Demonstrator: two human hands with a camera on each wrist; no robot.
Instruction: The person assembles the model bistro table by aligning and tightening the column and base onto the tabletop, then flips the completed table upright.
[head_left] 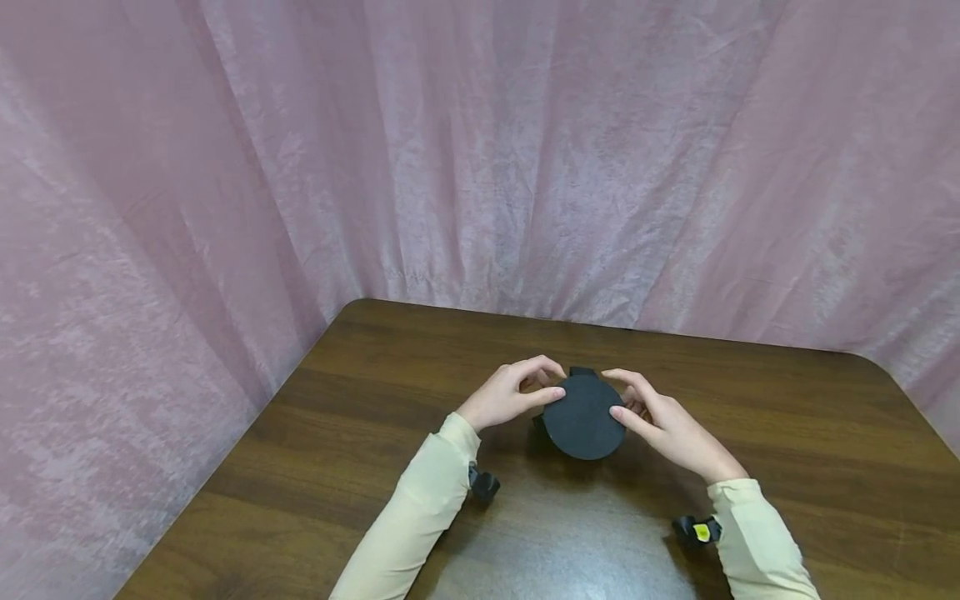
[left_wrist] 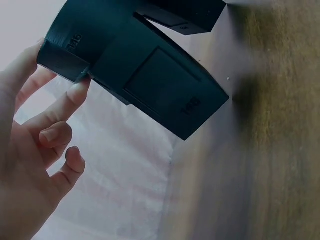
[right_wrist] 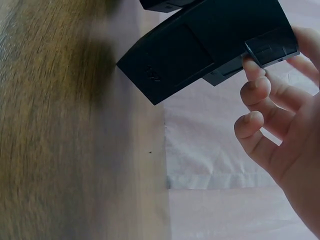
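Observation:
A black object with a flat round top (head_left: 583, 418) and wide flat legs is held between both hands near the middle of the table. My left hand (head_left: 517, 392) grips its left rim, thumb on the top and fingertips beneath. On the opposite rim, my right hand (head_left: 667, 425) pinches it the same way. Raised digits mark one leg (left_wrist: 165, 90) in the left wrist view. The right wrist view shows another leg (right_wrist: 165, 60) slanting toward the wood. Whether the leg ends touch the table cannot be told.
The brown wooden table (head_left: 315, 433) has rounded far corners. Pink curtains (head_left: 465, 167) hang behind it and along its left side. Small black devices are strapped at the left wrist (head_left: 483, 485) and right wrist (head_left: 696, 531).

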